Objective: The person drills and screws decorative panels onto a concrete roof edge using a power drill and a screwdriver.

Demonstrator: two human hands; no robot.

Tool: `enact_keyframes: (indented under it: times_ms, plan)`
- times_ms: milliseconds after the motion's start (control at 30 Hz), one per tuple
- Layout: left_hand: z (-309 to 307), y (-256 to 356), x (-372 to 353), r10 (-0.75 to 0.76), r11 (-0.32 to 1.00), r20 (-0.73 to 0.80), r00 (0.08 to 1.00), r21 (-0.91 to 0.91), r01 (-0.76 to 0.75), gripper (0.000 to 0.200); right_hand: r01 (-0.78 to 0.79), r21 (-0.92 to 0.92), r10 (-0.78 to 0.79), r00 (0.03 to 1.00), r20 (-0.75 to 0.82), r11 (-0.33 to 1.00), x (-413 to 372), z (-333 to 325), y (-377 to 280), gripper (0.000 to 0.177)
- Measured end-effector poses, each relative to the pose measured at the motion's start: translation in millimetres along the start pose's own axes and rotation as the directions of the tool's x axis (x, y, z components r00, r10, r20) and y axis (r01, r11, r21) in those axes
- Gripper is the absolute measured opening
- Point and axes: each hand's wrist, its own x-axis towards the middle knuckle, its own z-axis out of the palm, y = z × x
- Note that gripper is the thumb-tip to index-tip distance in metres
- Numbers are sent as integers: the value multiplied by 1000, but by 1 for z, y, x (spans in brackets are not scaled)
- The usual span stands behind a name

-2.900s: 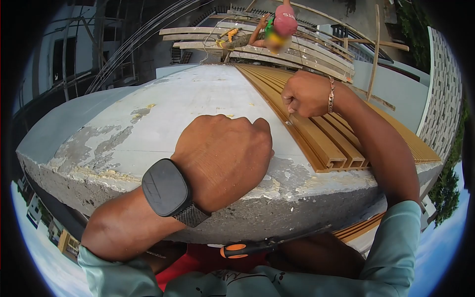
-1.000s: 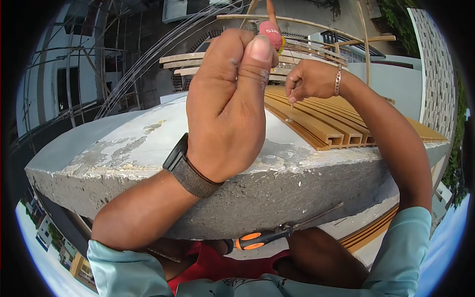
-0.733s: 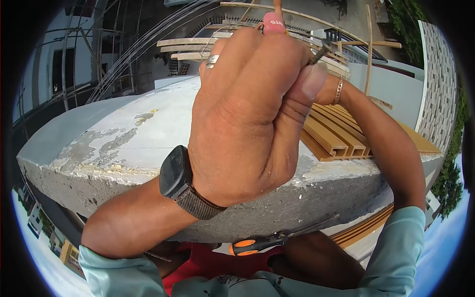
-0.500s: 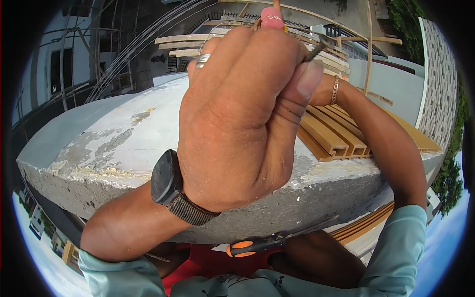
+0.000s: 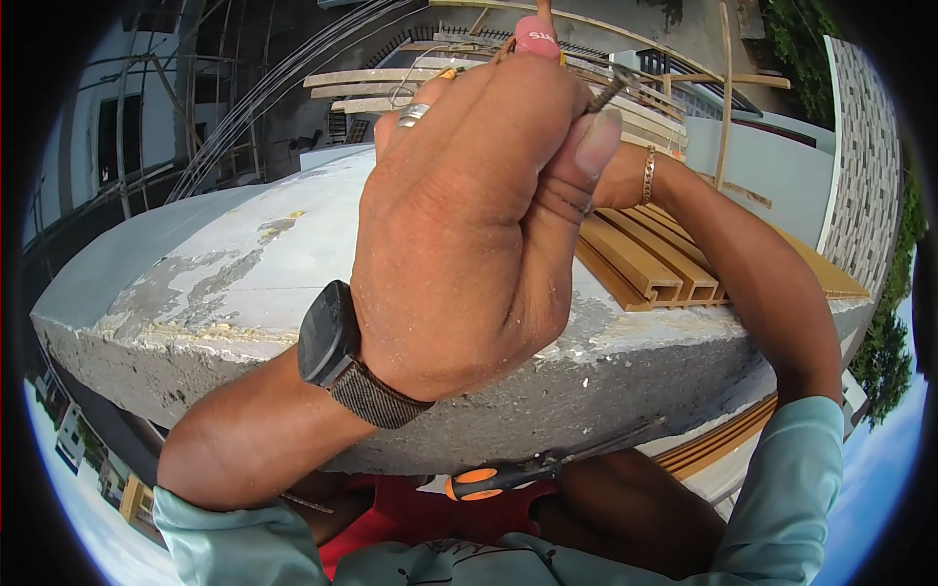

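we are pinching a screw (image 5: 608,90) in our left hand (image 5: 469,225), near for inspecting; right hand (image 5: 616,176) (grip hidden) is reaching over far boards (image 5: 664,269).

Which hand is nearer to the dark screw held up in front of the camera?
Left. The left hand pinches the screw between thumb and fingers. The right hand, mostly hidden behind it, is lower and farther off, near the brown boards.

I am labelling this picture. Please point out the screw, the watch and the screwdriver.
screw (image 5: 608,90), head view, on its dark threaded shaft.
watch (image 5: 325,332), head view, on its black case.
screwdriver (image 5: 476,481), head view, on its orange handle.
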Motion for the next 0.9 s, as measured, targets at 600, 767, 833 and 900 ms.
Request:
enact_keyframes:
  times_ms: [600,767,833,900]
  plan:
    - [10,-1,0,41,996,-151,988,80,-29,5,-108,-42,110,993,49,993,-13,-3,-40,11]
    - [14,-1,-3,12,994,-95,995,108,-2,7,20,-109,-24,999,-40,994,-17,-2,-32,14]
    - [15,-3,-4,21,995,-88,996,95,-13,12,26,-113,-30,999,-29,993,-16,-4,-34,14]
    - [15,-1,-5,7,995,-59,998,103,-1,14,2,-40,-5,997,-77,999,-17,-11,-39,14]
